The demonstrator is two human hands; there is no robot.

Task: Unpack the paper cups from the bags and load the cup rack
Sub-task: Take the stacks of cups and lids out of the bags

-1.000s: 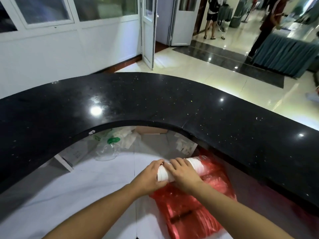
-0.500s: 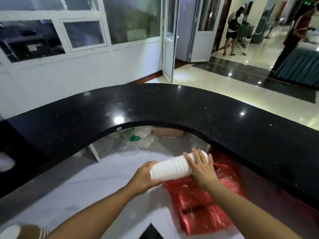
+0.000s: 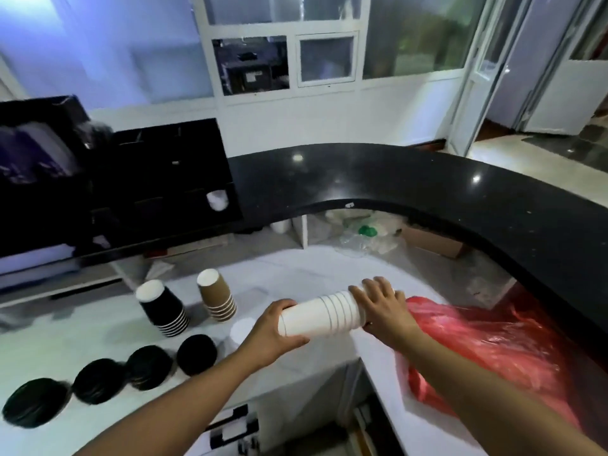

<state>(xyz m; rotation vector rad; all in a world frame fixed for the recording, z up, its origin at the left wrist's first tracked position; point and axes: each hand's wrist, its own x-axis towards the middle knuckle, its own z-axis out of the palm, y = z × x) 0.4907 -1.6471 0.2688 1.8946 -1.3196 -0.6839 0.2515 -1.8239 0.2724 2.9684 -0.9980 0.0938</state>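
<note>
Above counter, cup stack between hands.

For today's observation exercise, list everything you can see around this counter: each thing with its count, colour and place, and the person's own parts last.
white cup stack: one, white, lying sideways, held over the white worktop
black cup stack: one, black, upside down on the worktop, left
brown cup stack: one, brown, upside down beside the black stack
lid piles: four, black, in a row at front left
red bag: one, red plastic, on the worktop, right
cup rack: one, black, on the black counter; a white cup shows in a slot
left hand: grips the stack's base end
right hand: covers its rim end
</note>
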